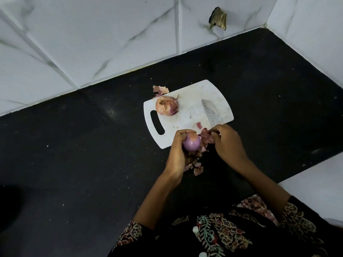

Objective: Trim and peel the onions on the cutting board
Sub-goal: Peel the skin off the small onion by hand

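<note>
My left hand grips a purple onion just off the near edge of the white cutting board; its top looks smooth and bare of skin. My right hand pinches a flap of papery onion skin beside that onion. A second onion, still in its dry skin, sits on the board near the handle slot. A knife blade lies on the board's right side, its handle hidden under my right hand.
Loose skin scraps lie on the black counter below my left hand and beyond the board's far corner. White marble-look tiles close the counter at the back and right. A broken hole shows in the back wall.
</note>
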A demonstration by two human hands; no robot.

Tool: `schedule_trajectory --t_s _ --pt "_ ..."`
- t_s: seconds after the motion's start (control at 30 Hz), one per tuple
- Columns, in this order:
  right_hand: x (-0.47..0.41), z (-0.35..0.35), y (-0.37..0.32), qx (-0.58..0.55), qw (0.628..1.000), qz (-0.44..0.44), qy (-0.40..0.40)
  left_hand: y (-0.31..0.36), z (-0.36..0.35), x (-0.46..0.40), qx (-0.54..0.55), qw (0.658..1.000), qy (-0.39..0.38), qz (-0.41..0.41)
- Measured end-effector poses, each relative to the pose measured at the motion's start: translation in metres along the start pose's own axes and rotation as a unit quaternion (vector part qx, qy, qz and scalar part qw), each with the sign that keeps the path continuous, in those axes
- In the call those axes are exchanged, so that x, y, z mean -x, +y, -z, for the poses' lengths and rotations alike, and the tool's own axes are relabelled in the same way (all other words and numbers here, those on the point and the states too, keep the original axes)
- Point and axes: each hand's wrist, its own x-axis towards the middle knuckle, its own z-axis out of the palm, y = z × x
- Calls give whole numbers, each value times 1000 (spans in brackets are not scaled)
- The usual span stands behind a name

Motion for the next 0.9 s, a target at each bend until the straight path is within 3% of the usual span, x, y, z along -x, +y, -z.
schedule_trajectory --t_s 0.1,0.2,0.37,0.57,0.8,0.9 --pt "2 5 -6 -18 999 14 -50 -2 3 -2 11 1000 22 4" --pt "6 14 -19 -118 991 27 -59 -1 4 -3 6 1000 18 2" --pt "14 31 -42 -304 942 40 -135 0 3 -1 -27 999 16 -9" --pt "17 37 -45 -236 958 64 -150 5 2 2 -65 997 5 -43" --pt "14 39 -44 -247 961 71 -99 1 2 -1 -68 997 -11 -23" --pt "17 42 -45 -253 956 71 -131 0 2 -3 -62 998 -18 -27"
